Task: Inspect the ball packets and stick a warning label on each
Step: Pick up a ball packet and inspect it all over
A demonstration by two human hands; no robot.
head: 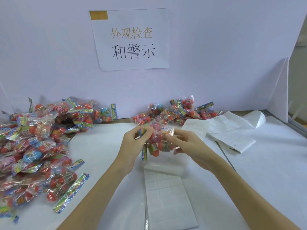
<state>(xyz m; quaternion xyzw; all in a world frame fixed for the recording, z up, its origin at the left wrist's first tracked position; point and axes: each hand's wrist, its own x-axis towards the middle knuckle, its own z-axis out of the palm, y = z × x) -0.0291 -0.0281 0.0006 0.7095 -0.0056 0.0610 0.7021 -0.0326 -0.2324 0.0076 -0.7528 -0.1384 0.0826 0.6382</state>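
Here, red balls (156, 152) inside clear packet (157, 138).

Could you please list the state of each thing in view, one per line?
left hand: pinching the packet's top edge
right hand: gripping the packet's side
held ball packet: lifted off the table
label sheet: flat below the hands
left pile: heaped
back pile: heaped by the wall

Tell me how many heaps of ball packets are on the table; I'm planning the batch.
2: a big heap at the left, a smaller heap at the back by the wall. One more packet is in the hands.
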